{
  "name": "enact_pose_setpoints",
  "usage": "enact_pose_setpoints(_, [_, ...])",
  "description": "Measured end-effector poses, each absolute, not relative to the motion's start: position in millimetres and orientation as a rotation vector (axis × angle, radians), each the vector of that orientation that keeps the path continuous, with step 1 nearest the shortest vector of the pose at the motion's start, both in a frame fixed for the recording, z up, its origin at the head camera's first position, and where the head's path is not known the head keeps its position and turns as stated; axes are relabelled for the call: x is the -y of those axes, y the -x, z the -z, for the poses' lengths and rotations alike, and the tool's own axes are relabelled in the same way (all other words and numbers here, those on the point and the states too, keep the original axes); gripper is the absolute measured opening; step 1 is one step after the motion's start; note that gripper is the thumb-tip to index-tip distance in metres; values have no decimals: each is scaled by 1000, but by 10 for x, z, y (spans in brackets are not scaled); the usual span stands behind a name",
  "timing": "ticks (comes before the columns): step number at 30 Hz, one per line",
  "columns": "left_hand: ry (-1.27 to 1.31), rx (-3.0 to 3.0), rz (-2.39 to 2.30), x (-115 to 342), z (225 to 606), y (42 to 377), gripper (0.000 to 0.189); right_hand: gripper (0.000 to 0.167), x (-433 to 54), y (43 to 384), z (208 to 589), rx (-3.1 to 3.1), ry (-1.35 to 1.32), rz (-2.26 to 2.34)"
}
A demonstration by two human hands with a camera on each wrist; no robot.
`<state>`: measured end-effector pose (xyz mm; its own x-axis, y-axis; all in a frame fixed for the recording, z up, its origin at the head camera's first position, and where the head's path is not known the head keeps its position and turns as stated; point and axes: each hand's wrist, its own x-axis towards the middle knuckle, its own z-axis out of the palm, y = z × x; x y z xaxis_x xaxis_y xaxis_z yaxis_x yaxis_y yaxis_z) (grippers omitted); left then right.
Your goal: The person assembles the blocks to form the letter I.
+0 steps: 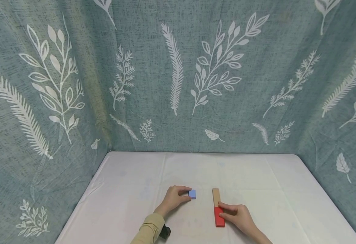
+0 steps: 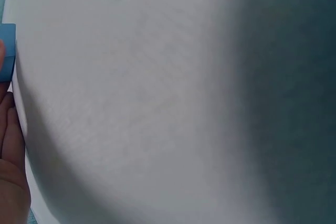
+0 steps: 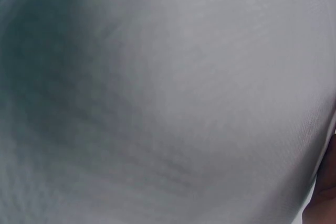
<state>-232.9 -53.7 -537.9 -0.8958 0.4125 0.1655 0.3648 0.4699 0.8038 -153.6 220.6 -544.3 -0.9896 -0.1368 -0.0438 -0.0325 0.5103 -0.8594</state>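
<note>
In the head view my left hand [image 1: 173, 199] pinches a small blue block [image 1: 192, 194] between thumb and fingertips, over the white tabletop. The left wrist view catches the same blue block [image 2: 9, 45] at its left edge, partly covered by a finger. My right hand [image 1: 240, 217] pinches a red rectangular block [image 1: 219, 217], its fingertips near the block's far end. Beyond the red block, in line with it, lies a natural wood strip [image 1: 216, 197]; the two appear to meet end to end. Only a sliver of my right hand [image 3: 323, 192] shows in the right wrist view.
A white cloth [image 1: 129, 176] covers the table. A patterned green-blue curtain [image 1: 153, 84] closes off the back and both sides. A black device [image 1: 165, 232] sits at my left wrist, beside the tan sleeve [image 1: 149, 227].
</note>
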Motion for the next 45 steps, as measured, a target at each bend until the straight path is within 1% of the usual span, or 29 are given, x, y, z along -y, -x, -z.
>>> enact_pose_setpoints(19, [-712,-2648,-1448,545,5420,2339,32,43,-2217,1533,5479,-2646,157,1499])
enact_pose_setpoints(30, [-693,-2627,-1455,540,5392,2336,31,42,-2226,1524,5491,-2663,175,1493])
enact_pose_setpoints(36, [-725,-2647,-1429,530,5354,2346,31,42,-2228,1511,5475,-2673,197,1497])
enact_pose_setpoints(45, [-703,-2641,-1418,390,5293,2431,29,43,-2226,1524,5474,-2674,193,1477])
